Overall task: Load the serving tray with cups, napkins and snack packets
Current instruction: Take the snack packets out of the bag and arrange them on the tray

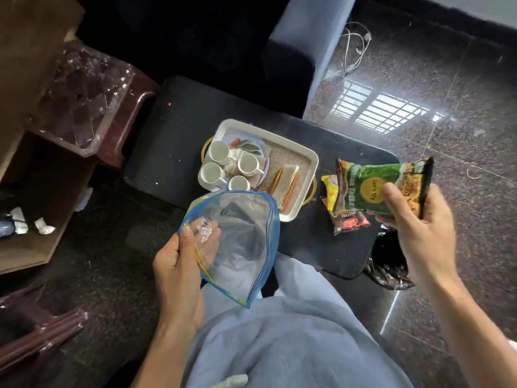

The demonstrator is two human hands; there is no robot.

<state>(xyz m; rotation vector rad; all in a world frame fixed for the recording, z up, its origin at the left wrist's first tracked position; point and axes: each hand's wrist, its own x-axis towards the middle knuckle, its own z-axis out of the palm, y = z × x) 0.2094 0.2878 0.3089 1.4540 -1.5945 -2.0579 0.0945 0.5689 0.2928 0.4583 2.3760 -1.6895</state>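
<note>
A white serving tray (306,155) stands on the black table (173,135). On its left part several white cups (219,151) sit on a patterned plate, and wrapped napkins (285,186) lie on its woven mat. My left hand (181,264) pinches the edge of a clear zip bag (243,242) with a blue rim, held above my lap just in front of the tray. My right hand (419,225) grips a green snack packet (377,189) above the table's right end. A yellow packet (330,191) and a dark red packet (349,224) lie on the table below it.
A black plastic bag (389,264) hangs at the table's right front corner. A dark sofa (223,37) stands behind the table. A brown stool with clear plastic wrap (92,96) and an open cardboard box (33,208) are at the left. Polished stone floor (447,107) lies to the right.
</note>
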